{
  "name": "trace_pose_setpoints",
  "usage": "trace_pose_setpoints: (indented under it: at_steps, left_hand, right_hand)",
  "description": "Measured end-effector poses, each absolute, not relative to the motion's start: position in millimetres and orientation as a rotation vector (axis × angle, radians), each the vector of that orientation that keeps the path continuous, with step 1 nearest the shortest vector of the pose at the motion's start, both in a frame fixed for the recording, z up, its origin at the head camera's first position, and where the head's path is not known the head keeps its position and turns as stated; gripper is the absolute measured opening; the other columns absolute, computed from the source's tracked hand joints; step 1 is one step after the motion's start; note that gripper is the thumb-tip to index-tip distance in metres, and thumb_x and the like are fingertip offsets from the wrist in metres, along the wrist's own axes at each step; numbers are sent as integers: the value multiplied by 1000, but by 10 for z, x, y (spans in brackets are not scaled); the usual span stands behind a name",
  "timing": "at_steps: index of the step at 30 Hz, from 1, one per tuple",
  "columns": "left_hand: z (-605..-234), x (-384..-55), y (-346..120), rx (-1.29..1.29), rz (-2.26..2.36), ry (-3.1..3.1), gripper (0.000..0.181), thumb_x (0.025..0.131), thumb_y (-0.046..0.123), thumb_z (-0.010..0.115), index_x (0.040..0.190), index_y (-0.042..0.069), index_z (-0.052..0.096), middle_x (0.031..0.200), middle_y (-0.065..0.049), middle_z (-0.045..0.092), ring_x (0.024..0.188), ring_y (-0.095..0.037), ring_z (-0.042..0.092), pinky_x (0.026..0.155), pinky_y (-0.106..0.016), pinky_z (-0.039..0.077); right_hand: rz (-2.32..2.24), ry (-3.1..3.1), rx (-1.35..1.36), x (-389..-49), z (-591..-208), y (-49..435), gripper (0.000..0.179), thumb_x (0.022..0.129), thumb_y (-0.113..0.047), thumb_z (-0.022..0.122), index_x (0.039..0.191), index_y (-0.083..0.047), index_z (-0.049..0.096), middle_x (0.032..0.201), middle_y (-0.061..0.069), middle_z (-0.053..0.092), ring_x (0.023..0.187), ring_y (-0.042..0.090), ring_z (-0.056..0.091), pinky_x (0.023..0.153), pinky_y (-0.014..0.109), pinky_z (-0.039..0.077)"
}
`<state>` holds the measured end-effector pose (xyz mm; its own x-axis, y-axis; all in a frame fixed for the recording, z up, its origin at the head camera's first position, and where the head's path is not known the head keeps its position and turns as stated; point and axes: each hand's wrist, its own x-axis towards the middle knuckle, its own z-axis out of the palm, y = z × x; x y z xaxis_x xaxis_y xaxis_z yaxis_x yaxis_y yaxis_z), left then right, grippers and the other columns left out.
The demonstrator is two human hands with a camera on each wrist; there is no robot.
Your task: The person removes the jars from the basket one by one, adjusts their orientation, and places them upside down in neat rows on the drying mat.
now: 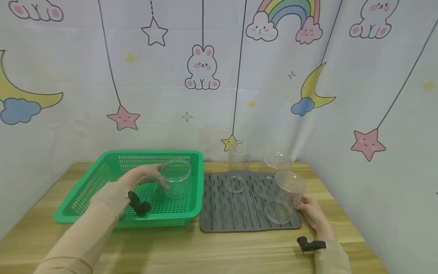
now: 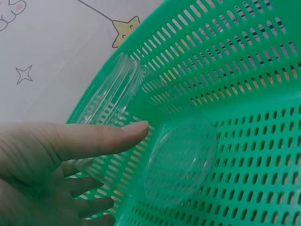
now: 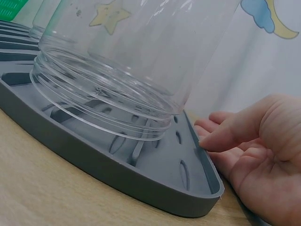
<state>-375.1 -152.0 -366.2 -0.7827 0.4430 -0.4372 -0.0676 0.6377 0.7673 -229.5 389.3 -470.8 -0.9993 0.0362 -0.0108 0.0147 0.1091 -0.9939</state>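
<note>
In the head view, my left hand (image 1: 149, 174) grips a clear plastic jar (image 1: 176, 186) inside the green basket (image 1: 199, 182). The thumb (image 2: 134, 132) lies across the jar's near side while the other fingers reach round behind it. Its threaded mouth is up and its round base is toward the basket's floor. On the right, my right hand (image 1: 313, 215) rests at the edge of a grey drying mat (image 1: 219, 213), fingers loosely bent. Close beside it, a second clear jar (image 3: 141, 42) stands mouth down on the mat, apart from the fingers in the right wrist view.
Two more clear jars stand on the mat, one at back left (image 1: 238, 160) and one behind the nearest jar (image 1: 270, 167). The wooden table (image 1: 239, 251) runs along the front. A white curtain (image 1: 164, 95) with cartoon prints hangs behind.
</note>
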Motion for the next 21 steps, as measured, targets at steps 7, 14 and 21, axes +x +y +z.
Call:
trace_pose_setpoints:
  at_steps: [7, 14, 21]
  left_hand:
    - [-3687, -3774, -1467, 321, 1080, 2274, 117, 77, 2, 79, 154, -3, -9, 158, -32, -5, 145, -52, -2, 117, -64, 11]
    - [-3723, -3798, -1481, 367, 1150, 2243, 118, 76, -1, 79, 155, 1, -9, 158, -32, -2, 144, -54, 2, 116, -67, 12]
    - [-3735, -3801, -1497, 428, 1179, 2227, 113, 79, 2, 78, 156, 2, -4, 159, -30, 5, 144, -53, 5, 115, -66, 16]
  right_hand:
    - [2072, -2339, -47, -2313, -4726, 3916, 61, 85, 13, 52, 140, 23, 28, 102, -26, 60, 101, -12, 56, 86, 11, 47]
    - [2079, -2322, -52, -2315, -4723, 3906, 57, 86, 11, 54, 139, 21, 34, 103, -25, 61, 100, -11, 57, 86, 11, 47]
    - [2084, -2297, -49, -2312, -4724, 3892, 49, 86, 12, 53, 134, 13, 44, 100, -25, 62, 99, -11, 57, 84, 11, 48]
